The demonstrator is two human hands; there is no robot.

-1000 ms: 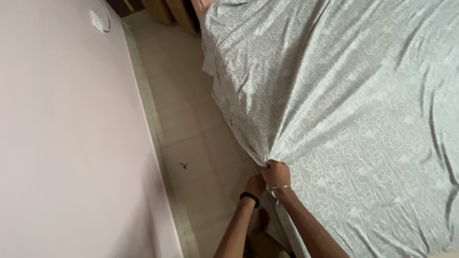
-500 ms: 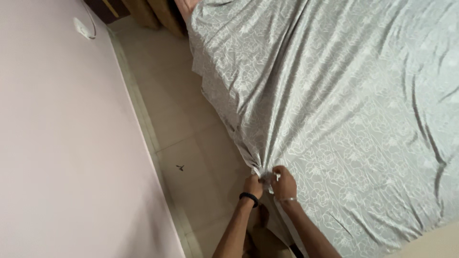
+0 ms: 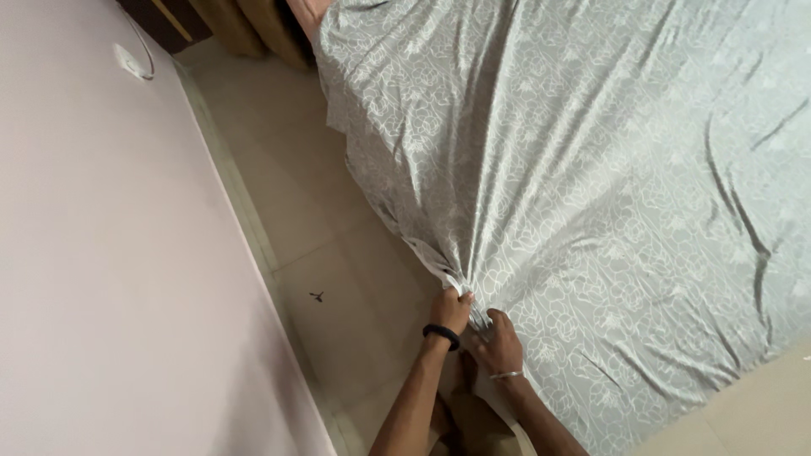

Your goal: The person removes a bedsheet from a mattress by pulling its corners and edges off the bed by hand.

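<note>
Head view, looking down along the side of a bed point(image 3: 541, 51).

Left hand point(image 3: 452, 309): fingers curled tight, closed on a gathered bunch of the grey bedsheet point(image 3: 608, 194) at the bed's near corner. A black band point(image 3: 441, 335) sits on the left wrist.

Right hand point(image 3: 500, 342): just beside the left and slightly nearer to the camera, fingers bent and pinching the same bunch of cloth from the other side. A thin silver bangle point(image 3: 507, 374) is on the right wrist. The two hands are touching or almost touching; I cannot tell which.

Bedsheet: grey with a white outlined flower print. It is spread across the whole top of the bed and hangs over the left edge toward the floor point(image 3: 338, 279). Creases fan out from the gripped corner, running up and to the right over the bed. Further wrinkles lie near the right edge of the frame.

Surroundings: beige tiled floor runs between the bed and a pale pink wall point(image 3: 110, 270) on the left. A small dark speck point(image 3: 317, 296) lies on the floor tile, well apart from the hands. A white switch plate with cord point(image 3: 131, 61) is on the wall, top left. Brown wooden furniture point(image 3: 245, 21) shows at the top edge, beyond the bed.
</note>
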